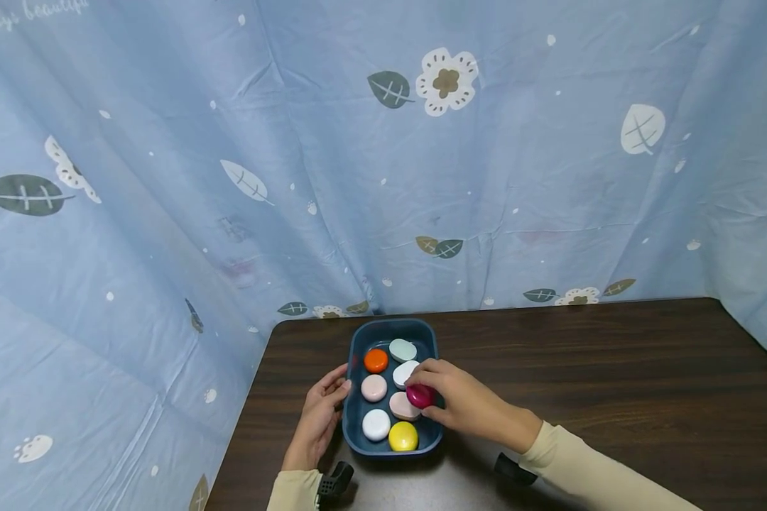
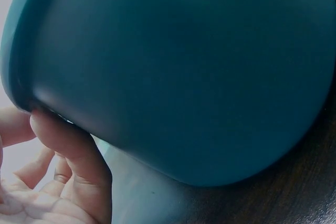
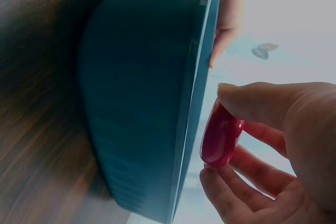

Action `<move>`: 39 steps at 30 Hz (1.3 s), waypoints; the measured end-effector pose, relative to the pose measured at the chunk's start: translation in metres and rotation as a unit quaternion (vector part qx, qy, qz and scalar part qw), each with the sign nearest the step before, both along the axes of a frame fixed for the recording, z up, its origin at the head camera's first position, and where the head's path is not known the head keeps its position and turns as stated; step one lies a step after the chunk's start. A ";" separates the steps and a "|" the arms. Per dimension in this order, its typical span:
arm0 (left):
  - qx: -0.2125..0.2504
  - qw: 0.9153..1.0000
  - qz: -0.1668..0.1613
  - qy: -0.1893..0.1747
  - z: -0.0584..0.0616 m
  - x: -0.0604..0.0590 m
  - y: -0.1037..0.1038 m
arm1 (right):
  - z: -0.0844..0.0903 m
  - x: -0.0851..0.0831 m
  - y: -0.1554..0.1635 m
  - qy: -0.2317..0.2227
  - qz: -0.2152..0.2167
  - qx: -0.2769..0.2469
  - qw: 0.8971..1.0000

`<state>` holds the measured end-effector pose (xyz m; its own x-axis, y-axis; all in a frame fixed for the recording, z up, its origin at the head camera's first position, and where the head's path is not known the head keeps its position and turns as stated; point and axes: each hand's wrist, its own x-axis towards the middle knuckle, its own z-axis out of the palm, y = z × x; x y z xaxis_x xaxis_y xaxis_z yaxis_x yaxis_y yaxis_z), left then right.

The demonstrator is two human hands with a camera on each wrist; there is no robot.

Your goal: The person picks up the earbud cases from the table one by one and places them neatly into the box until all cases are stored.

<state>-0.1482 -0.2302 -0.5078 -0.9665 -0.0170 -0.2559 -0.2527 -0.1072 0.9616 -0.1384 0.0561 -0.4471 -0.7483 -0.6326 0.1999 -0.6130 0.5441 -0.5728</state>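
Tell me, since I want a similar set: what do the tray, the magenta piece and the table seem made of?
Tray: likely matte plastic, with an even dark teal colour and a moulded rim. Magenta piece, pinched by the right hand: glossy, probably plastic or painted wood; it shows soft highlights. Table: dark wood or wood-look laminate, with visible grain lines.

Cream long sleeves (image 1: pixel 588 465), black wrist-mounted cams (image 1: pixel 334 480).

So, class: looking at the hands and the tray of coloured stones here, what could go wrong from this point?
1. The right hand pinches the magenta stone only at its edges, so it might slip and knock the stones below.
2. The left hand merely touches the tray rim, so a bump could slide it.
3. The tray is crowded, leaving little free room.
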 end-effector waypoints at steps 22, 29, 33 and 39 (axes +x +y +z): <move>0.001 1.000 -0.002 -0.002 0.002 -0.001 0.001 | 0.005 0.006 -0.002 -0.012 0.060 0.076 0.995; 0.002 1.000 0.000 -0.003 0.001 -0.001 0.001 | 0.006 0.006 -0.002 -0.034 0.067 0.077 0.994; 0.003 1.000 0.002 -0.004 0.000 -0.001 0.000 | 0.005 0.004 0.000 -0.067 0.061 0.066 0.994; 0.004 1.000 0.006 -0.005 0.001 0.000 0.001 | 0.007 0.001 0.004 -0.098 0.049 0.016 0.994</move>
<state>-0.1484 -0.2295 -0.5072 -0.9635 -0.0272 -0.2664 -0.2615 -0.1184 0.9579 -0.1372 0.0605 -0.4399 -0.7057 -0.7076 0.0350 -0.5423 0.5077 -0.6695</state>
